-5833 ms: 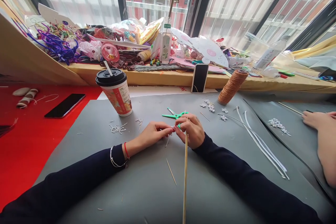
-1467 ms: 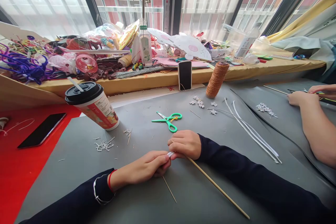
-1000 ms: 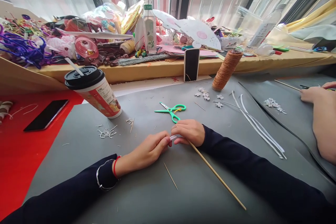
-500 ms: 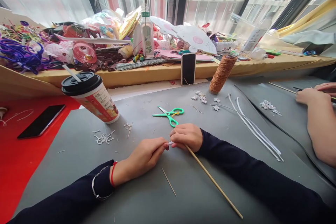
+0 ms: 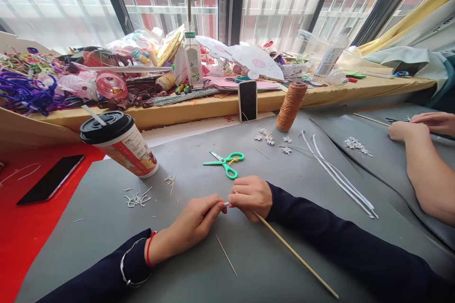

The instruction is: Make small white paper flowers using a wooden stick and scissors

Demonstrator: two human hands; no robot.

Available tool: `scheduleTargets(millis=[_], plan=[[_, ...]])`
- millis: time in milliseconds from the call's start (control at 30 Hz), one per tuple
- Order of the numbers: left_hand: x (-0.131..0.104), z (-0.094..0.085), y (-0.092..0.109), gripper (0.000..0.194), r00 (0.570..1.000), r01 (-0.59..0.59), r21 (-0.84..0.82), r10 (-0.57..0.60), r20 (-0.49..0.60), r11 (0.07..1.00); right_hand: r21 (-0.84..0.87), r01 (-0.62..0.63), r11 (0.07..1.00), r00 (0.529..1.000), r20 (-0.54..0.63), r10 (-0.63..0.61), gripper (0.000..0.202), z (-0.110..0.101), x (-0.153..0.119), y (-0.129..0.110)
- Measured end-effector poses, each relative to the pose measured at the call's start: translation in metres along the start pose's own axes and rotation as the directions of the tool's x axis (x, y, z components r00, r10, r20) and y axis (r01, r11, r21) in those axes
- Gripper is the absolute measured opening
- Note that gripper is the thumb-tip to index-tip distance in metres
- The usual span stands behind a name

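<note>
My left hand [image 5: 202, 220] pinches one end of a small white strip [image 5: 226, 204]; the rest of it is hidden in the fingers. My right hand [image 5: 251, 196] is closed on a thin wooden stick [image 5: 296, 253] and also meets the white strip at its fingertips. The stick slants down to the lower right. Just beyond my right hand lie green scissors [image 5: 224, 163] with spread blades. A toothpick [image 5: 226, 255] rests on the grey table cover in front of my hands.
A lidded paper cup [image 5: 122, 147] stands left, near white scraps [image 5: 138, 199] and a dark phone [image 5: 51, 180]. Small white flowers [image 5: 265, 136], a brown twine spool [image 5: 291, 106] and long white strips [image 5: 339, 180] lie ahead and right. Another person's hands [image 5: 415, 128] work at far right.
The whole view has shifted slightly, so the table things appear lower and a little to the left. Less of the white strip shows between my fingers, and the stick's angle has changed slightly.
</note>
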State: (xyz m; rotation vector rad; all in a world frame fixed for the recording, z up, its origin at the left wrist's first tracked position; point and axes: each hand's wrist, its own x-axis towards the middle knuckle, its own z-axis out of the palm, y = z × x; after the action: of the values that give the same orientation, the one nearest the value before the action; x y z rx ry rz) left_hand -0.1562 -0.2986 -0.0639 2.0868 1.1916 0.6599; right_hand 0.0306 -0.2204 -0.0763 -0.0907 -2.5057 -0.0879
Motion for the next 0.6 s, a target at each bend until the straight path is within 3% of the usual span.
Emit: scheduleTargets(millis=[333, 600], plan=[[0.006, 0.000, -0.005, 0.028, 0.983, 0.134, -0.012, -0.134, -0.125, 0.991, 0.057, -0.114, 0.992, 0.993, 0.046, 0.111, 0.030, 0.014, -0.004, 0.022], [0.005, -0.001, -0.005, 0.028, 0.994, 0.075, 0.036, -0.072, -0.087, 0.997, 0.035, -0.100, 0.994, 0.993, 0.064, 0.098, 0.025, 0.015, -0.004, 0.019]])
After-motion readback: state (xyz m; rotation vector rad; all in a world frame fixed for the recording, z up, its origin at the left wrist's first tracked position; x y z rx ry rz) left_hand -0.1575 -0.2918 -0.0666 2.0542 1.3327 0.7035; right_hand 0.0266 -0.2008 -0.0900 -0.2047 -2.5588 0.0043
